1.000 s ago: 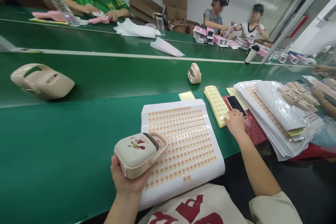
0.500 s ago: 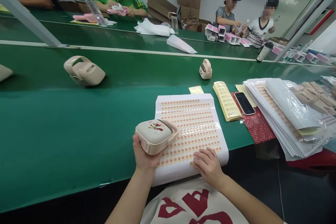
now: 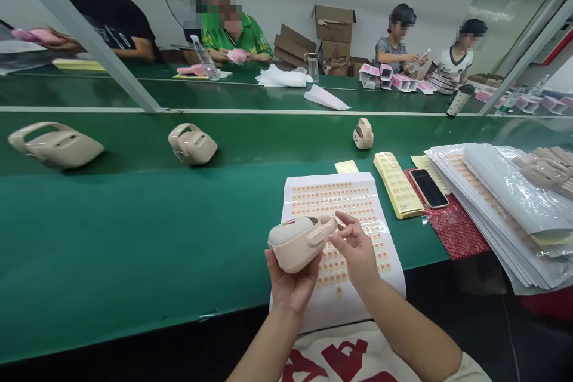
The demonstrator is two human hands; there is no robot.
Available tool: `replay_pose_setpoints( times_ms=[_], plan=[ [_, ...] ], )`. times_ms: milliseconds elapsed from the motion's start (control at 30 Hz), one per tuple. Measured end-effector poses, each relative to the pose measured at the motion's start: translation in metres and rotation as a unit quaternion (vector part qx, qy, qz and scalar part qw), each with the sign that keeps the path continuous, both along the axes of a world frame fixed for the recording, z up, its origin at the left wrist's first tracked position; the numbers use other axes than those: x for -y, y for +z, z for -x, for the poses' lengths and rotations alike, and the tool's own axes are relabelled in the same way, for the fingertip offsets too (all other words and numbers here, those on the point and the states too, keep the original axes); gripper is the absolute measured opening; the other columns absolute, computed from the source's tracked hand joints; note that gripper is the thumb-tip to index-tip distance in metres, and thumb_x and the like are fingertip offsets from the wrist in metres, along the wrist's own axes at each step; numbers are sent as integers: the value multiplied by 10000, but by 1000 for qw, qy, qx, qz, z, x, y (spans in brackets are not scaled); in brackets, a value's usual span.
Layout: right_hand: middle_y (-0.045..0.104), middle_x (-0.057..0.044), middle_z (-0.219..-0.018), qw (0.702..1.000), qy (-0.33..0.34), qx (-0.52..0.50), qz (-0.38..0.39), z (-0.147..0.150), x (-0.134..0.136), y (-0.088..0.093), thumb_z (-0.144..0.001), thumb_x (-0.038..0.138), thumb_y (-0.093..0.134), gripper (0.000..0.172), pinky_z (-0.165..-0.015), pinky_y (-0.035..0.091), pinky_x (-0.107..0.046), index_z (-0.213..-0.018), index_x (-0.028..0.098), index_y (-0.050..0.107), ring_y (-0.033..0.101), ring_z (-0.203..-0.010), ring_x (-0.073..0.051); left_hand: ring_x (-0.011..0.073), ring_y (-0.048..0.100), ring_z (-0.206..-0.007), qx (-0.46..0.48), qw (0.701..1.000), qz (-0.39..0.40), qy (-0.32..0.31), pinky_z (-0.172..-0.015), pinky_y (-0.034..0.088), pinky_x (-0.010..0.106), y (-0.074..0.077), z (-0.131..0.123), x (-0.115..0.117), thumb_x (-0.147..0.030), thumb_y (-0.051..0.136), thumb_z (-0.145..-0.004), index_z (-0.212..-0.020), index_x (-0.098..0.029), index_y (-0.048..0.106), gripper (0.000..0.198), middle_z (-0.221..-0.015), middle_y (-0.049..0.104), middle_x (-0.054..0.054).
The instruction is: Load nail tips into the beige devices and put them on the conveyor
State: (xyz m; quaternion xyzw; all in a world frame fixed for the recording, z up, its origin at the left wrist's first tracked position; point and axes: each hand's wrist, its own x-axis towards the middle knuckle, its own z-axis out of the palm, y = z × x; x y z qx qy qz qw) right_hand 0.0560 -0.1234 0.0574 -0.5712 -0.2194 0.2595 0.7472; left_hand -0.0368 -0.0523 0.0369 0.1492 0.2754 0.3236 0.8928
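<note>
My left hand [image 3: 290, 283] is closed round a cream plastic case [image 3: 299, 241] with a handle and a small red picture on its top, held above the near edge of the green table. My right hand [image 3: 356, 250] is raised beside the case's handle, thumb and forefinger pinched together close to it; whether something small sits between them I cannot make out. Under both hands lies a white sheet [image 3: 347, 203] with rows of small orange stickers.
On the green belt [image 3: 134, 203] lie two cream cases [image 3: 56, 144] [image 3: 192, 143] at left and a small one [image 3: 363, 133] farther back. A yellow sticker strip [image 3: 397, 184], a phone [image 3: 428, 187] and stacked sheets [image 3: 492, 203] sit at right. Several people work across the belt.
My right hand left the phone area, pressed on the sticker sheet, then rose to the case's handle. My left hand tilted the case. The cases on the belt moved rightward.
</note>
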Motion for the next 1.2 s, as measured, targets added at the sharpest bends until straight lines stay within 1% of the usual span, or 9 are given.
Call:
replay_pose_setpoints(
  times_ms=[167,367,567,700,833,900,1000,1100,1200],
  plan=[
    [505,-79,-1164,999,-1,26,44,4,-6,3,-628,413,679,276,-1018,320,-441,-571,183,537,442,-1161,-247,195,614,-922,19,999,27,-1,-671,537,222,-2,1,4,-587,796,-396,-1089,-392,564,756,-1085,636,-6],
    [517,-75,-1084,996,-7,65,64,5,-6,2,-644,350,655,214,-988,350,-404,-565,186,544,459,-1127,-230,170,624,-904,32,999,23,-5,-677,535,194,-4,-3,5,-586,788,-417,-974,-344,634,627,-1096,637,-6],
    [550,-70,-982,981,-97,162,38,14,-10,-4,-730,300,588,191,-910,411,-373,-597,188,508,522,-1016,-194,170,622,-917,43,999,25,-2,-693,535,191,-4,-4,5,-557,795,-432,-968,-338,640,600,-1097,640,-9],
    [555,-72,-953,961,-122,247,15,16,-12,-13,-785,267,550,177,-858,440,-358,-639,188,489,541,-959,-177,173,623,-942,105,994,29,-13,-723,536,197,-11,-2,3,-504,769,-543,-1047,-346,606,553,-1067,658,-7],
    [539,-87,-966,933,-130,336,8,10,-14,-23,-799,307,539,122,-868,441,-393,-777,190,513,523,-975,-196,168,581,-1055,251,965,-14,-79,-846,500,220,-22,1,0,-407,660,-729,-1146,-319,556,438,-1146,629,12],
    [513,-97,-1043,948,-110,298,33,8,-14,-27,-762,368,578,289,-910,425,-419,-978,192,500,491,-1037,-215,177,535,-1128,306,945,-40,-109,-895,472,234,-27,2,0,-368,616,-779,-1179,-287,539,415,-1213,588,34],
    [451,-115,-1161,988,-22,147,52,9,-13,-28,-758,434,555,536,-933,425,-414,-1199,197,363,470,-1084,-219,188,479,-1190,346,928,-44,-132,-954,430,261,-29,2,2,-377,551,-828,-1220,-280,507,406,-1251,558,43],
    [418,-118,-1184,998,46,28,10,14,-13,-26,-782,448,491,511,-971,408,-411,-1204,206,334,469,-1101,-219,179,471,-1196,364,920,-22,-147,-973,413,268,-27,1,5,-434,502,-847,-1278,-341,430,446,-1265,549,17],
    [390,-112,-1206,998,66,6,-6,14,-14,-25,-766,443,501,483,-1015,373,-407,-1164,206,363,442,-1137,-225,165,475,-1192,378,912,-15,-158,-962,418,251,-26,2,5,-430,500,-849,-1272,-374,425,434,-1281,535,2]
  ],
)
